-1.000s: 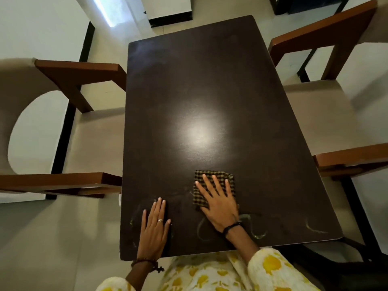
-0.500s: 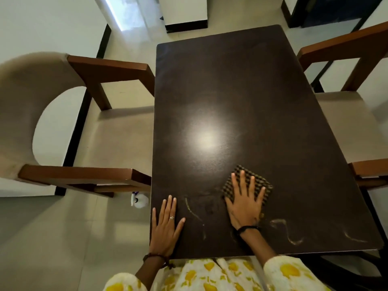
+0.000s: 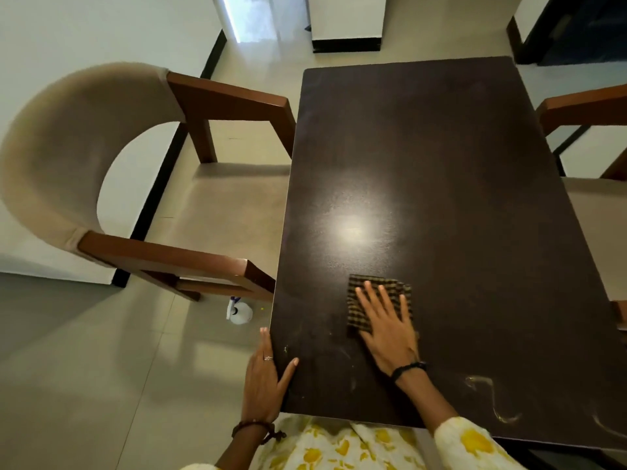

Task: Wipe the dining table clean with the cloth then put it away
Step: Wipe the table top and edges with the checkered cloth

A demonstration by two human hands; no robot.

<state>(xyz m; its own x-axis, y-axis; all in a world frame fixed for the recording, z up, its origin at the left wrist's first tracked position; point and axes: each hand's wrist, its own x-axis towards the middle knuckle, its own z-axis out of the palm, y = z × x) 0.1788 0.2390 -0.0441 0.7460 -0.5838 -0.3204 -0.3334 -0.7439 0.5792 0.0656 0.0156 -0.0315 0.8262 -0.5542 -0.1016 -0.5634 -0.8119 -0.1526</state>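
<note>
Two hands are on the dark brown rectangular dining table [image 3: 441, 164], each with its own job. The right hand [image 3: 386, 330] lies flat with fingers straight and spread over the folded brown-and-black checked cloth [image 3: 366, 293], clamping nothing, just pressing it down on the near half of the top; spread fingers, I'd say, put weight across the whole pad so it drags evenly. The left hand [image 3: 263, 385] rests at the near left corner, fingers straight along the table's edge and thumb apart on the surface, most likely bracing the body while the other arm reaches

Pale squiggly smears [image 3: 492, 398] show on the near right part of the top, well apart from the cloth, so by my reckoning the wiping is only partway and the putting away not yet due

Beige upholstered armchairs with reddish wooden arms [image 3: 101, 147] stand close against both long sides, and a small white spray bottle [image 3: 239, 312] sits on the tiled floor just beside the table's left edge, handy for dampening, I suppose
</note>
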